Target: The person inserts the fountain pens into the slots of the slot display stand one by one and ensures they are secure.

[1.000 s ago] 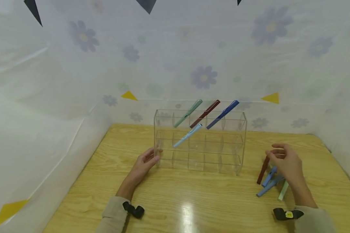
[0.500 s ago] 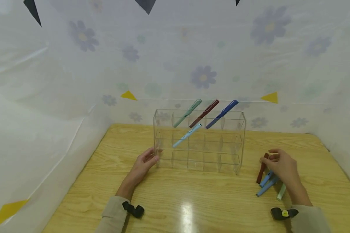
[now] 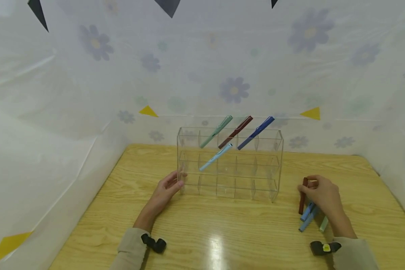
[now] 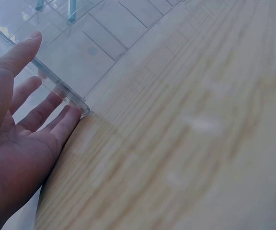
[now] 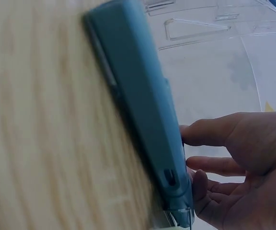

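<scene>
My left hand (image 3: 167, 187) holds the left edge of a clear acrylic pen rack (image 3: 273, 183), thumb in front and fingers reaching round behind. In the left wrist view its fingers (image 4: 44, 108) lie along that edge. My right hand (image 3: 324, 195) pinches a dark red pen (image 3: 302, 204) near its top end, between thumb and fingers; the pen stands almost upright. Two blue pens (image 3: 308, 220) and a light green pen (image 3: 323, 224) lie beneath this hand, partly hidden by it. In the right wrist view a blue pen (image 5: 133, 91) fills the foreground and hides the red one.
Slanted in the rack's top tier are a green pen (image 3: 216, 131), another dark red pen (image 3: 235, 132) and a dark blue pen (image 3: 255, 133). A light blue pen (image 3: 216, 157) leans in the middle tier. Behind the wooden table (image 3: 243, 240) hangs a flowered curtain (image 3: 195, 56).
My right hand has moved slightly left and lower, and the dark red pen now stands more upright in its fingers. The left hand and the rack keep their places.
</scene>
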Action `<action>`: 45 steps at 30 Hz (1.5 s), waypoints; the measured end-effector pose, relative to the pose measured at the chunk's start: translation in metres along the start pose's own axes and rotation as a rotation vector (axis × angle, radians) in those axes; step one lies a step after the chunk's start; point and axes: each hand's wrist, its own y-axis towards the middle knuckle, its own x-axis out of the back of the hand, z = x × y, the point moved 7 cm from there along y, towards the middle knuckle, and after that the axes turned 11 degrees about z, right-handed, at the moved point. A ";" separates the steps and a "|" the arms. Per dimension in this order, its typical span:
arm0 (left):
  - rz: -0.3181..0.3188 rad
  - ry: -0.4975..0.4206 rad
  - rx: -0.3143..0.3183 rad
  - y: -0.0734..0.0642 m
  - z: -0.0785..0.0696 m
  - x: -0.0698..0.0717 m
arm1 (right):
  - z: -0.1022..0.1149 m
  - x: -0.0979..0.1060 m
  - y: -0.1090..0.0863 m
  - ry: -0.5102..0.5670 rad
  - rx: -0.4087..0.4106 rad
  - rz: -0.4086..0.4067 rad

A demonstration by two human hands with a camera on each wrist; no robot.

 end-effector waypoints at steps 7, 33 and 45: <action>0.001 -0.002 0.004 0.000 0.001 0.000 | 0.001 0.000 0.001 0.012 -0.041 0.013; 0.008 -0.006 0.000 0.000 0.001 0.000 | 0.008 0.025 -0.009 0.576 0.144 -0.115; 0.011 0.001 -0.002 0.000 0.000 -0.001 | 0.024 0.036 -0.012 1.000 0.226 -0.114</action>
